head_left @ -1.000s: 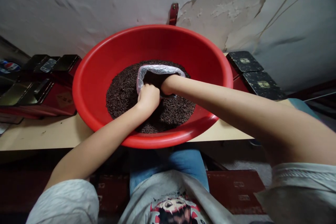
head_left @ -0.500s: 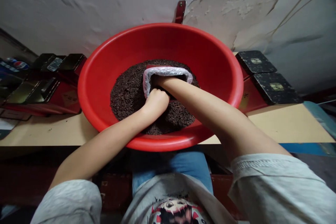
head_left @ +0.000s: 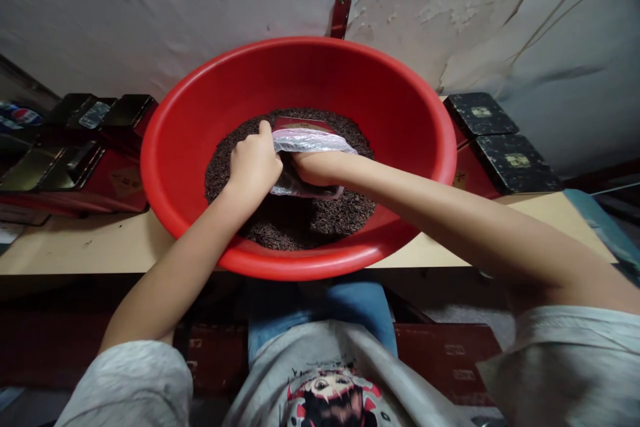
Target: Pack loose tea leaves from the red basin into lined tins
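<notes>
A big red plastic basin (head_left: 200,113) stands on the tan table, holding a heap of dark loose tea leaves (head_left: 300,223). In the heap lies a red box lined with a clear plastic bag (head_left: 313,141). My left hand (head_left: 254,163) is closed round the bag's left edge, thumb up. My right hand (head_left: 313,169) reaches into the bag's mouth from the right; its fingers are hidden inside.
Open red tins with dark lids (head_left: 80,147) are stacked left of the basin. Two black square lids (head_left: 500,140) lie on red boxes to the right. A peeling wall (head_left: 440,20) rises behind. The table's front edge (head_left: 75,267) runs above my lap.
My left hand has moved from the near side of the bag's mouth up to its left edge and gripped it. The bag's mouth has flattened and tilted toward me. My right hand stays inside.
</notes>
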The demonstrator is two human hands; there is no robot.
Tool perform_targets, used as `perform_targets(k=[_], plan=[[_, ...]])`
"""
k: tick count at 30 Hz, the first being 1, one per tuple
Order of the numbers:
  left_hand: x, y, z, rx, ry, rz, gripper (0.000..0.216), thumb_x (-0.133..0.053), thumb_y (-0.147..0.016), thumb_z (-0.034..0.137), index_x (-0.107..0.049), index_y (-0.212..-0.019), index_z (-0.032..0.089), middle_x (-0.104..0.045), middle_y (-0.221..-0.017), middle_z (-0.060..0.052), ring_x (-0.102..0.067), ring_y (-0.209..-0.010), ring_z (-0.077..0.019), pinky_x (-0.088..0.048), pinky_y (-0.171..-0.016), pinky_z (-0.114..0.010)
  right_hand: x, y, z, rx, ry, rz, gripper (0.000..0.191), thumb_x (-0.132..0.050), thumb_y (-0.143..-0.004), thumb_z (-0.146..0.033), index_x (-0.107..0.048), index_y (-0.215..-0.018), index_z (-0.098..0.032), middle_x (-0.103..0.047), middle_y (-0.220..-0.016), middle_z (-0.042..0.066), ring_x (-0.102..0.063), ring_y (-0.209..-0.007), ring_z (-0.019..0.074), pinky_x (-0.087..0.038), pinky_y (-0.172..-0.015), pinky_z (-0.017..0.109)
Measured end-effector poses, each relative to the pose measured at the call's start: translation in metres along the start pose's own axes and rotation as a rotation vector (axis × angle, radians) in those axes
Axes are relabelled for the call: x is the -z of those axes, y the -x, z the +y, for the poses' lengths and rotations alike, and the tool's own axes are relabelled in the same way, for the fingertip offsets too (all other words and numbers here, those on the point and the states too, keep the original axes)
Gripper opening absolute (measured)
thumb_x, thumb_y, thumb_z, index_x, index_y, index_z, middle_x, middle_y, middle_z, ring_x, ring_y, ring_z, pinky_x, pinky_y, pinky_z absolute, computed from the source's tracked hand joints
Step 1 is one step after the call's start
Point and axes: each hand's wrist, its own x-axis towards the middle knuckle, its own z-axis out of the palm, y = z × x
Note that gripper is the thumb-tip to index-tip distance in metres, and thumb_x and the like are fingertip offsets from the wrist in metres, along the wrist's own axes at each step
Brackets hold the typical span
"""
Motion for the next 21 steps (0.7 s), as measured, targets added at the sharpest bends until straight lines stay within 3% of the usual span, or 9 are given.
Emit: perform_targets(k=[2,3,6,8,10,12,14,18,21], plan=[[0.001,-0.002,-0.003,-0.002,0.022,-0.014,0.026,-0.046,-0.078,0.012,-0.057,-0.102,0.014,-0.065,-0.074,-0.011,-0.063,-0.075,-0.0248,-0.050,-0.068,-0.036,0.005,0.030,-0.010,0.135,0.115,-0.064,0.022,-0.042,-0.084,-0.015,-0.060,-0.096,-0.013,-0.061,-0.105,0.014,-0.056,-0.099,0.0257,-0.040,-0.092,0.039],[0.003,-0.002,-0.003,-0.016,0.039,-0.004,0.027,-0.044,-0.079,0.011,-0.059,-0.101,0.014,-0.066,-0.074,-0.011,-0.064,-0.077,-0.0246,-0.050,-0.069,-0.036,0.008,0.044,-0.012,0.191,0.173,0.003,0.024,-0.039,-0.086,-0.019,-0.060,-0.094,-0.014,-0.062,-0.099,0.013,-0.057,-0.095,0.0237,-0.042,-0.089,0.038],[0.012,-0.004,-0.001,-0.044,0.091,0.034,0.029,-0.043,-0.081,0.012,-0.061,-0.103,0.015,-0.067,-0.076,-0.010,-0.064,-0.080,-0.0242,-0.050,-0.073,-0.036,0.017,0.069,-0.006,0.059,0.305,0.436,0.036,-0.049,-0.083,-0.034,-0.055,-0.109,-0.012,-0.055,-0.111,0.017,-0.051,-0.107,0.0295,-0.039,-0.092,0.044],[0.020,-0.006,0.003,-0.030,0.112,0.043,0.032,-0.042,-0.082,0.012,-0.061,-0.107,0.016,-0.068,-0.079,-0.010,-0.064,-0.082,-0.0250,-0.049,-0.075,-0.038,0.024,0.067,0.007,-0.118,0.277,0.587,0.053,-0.057,-0.076,-0.036,-0.049,-0.120,-0.008,-0.050,-0.120,0.021,-0.048,-0.112,0.0337,-0.040,-0.091,0.047],[0.028,-0.009,0.007,0.013,0.090,0.024,0.040,-0.041,-0.081,0.012,-0.058,-0.117,0.016,-0.069,-0.085,-0.011,-0.063,-0.086,-0.0264,-0.048,-0.078,-0.039,0.031,0.051,0.020,-0.240,0.149,0.483,0.051,-0.057,-0.074,-0.030,-0.050,-0.118,-0.006,-0.055,-0.113,0.021,-0.054,-0.104,0.0325,-0.045,-0.084,0.045],[0.034,-0.014,0.008,0.070,0.050,-0.009,0.049,-0.040,-0.080,0.011,-0.050,-0.128,0.018,-0.069,-0.092,-0.011,-0.062,-0.090,-0.0270,-0.045,-0.082,-0.040,0.036,0.029,0.030,-0.288,-0.024,0.260,0.033,-0.049,-0.076,-0.022,-0.059,-0.104,-0.007,-0.063,-0.092,0.017,-0.061,-0.088,0.0278,-0.049,-0.075,0.041],[0.038,-0.020,0.007,0.117,0.029,-0.033,0.055,-0.037,-0.081,0.010,-0.042,-0.135,0.020,-0.068,-0.098,-0.010,-0.061,-0.094,-0.0266,-0.043,-0.085,-0.040,0.039,0.005,0.034,-0.304,-0.147,0.155,0.028,-0.039,-0.078,-0.016,-0.063,-0.088,-0.006,-0.063,-0.073,0.014,-0.064,-0.074,0.0243,-0.051,-0.068,0.037],[0.038,-0.026,0.000,0.184,-0.042,0.021,0.059,-0.043,-0.080,0.011,-0.035,-0.138,0.013,-0.057,-0.120,-0.015,-0.049,-0.112,-0.0321,-0.035,-0.092,-0.047,0.027,-0.032,0.030,-0.318,-0.174,0.226,0.031,-0.035,-0.077,-0.009,-0.065,-0.082,-0.004,-0.062,-0.065,0.014,-0.064,-0.070,0.0232,-0.051,-0.066,0.034],[0.032,-0.025,-0.002,0.042,-0.112,0.072,0.057,-0.049,-0.077,0.011,-0.040,-0.134,0.014,-0.048,-0.130,-0.016,-0.038,-0.122,-0.0350,-0.031,-0.096,-0.049,0.008,-0.046,0.026,-0.287,-0.095,0.218,0.030,-0.037,-0.075,-0.007,-0.065,-0.086,-0.005,-0.066,-0.075,0.015,-0.065,-0.079,0.0238,-0.051,-0.072,0.033]])
